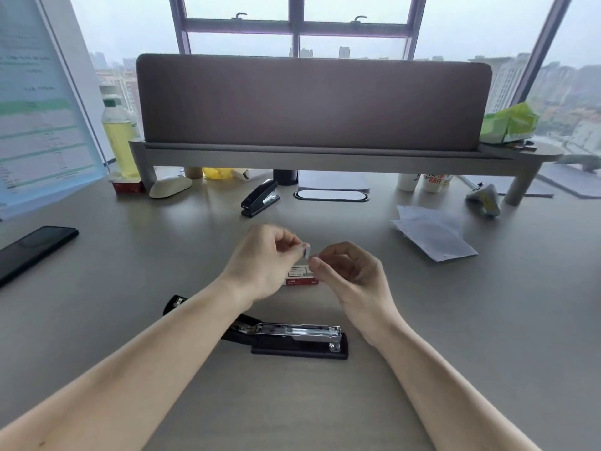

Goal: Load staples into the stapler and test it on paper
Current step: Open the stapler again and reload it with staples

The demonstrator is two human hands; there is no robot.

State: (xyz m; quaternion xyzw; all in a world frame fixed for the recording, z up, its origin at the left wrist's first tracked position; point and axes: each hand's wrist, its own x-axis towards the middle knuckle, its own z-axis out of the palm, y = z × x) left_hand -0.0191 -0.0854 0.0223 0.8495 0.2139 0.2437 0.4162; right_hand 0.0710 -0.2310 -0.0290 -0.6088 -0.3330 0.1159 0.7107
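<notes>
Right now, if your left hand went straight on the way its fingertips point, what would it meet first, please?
Probably the right hand: the left hand, pinching a staple strip, points across at its fingertips, which look level and almost touching the strip.

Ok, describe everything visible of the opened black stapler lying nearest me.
The opened black stapler lies flat on the grey desk, nose pointing right. Its black top arm is swung back leftward, partly hidden behind the left forearm. The shiny metal magazine channel lies exposed along the matte black base; its contents are unclear. The left hand and right hand do not touch it.
</notes>
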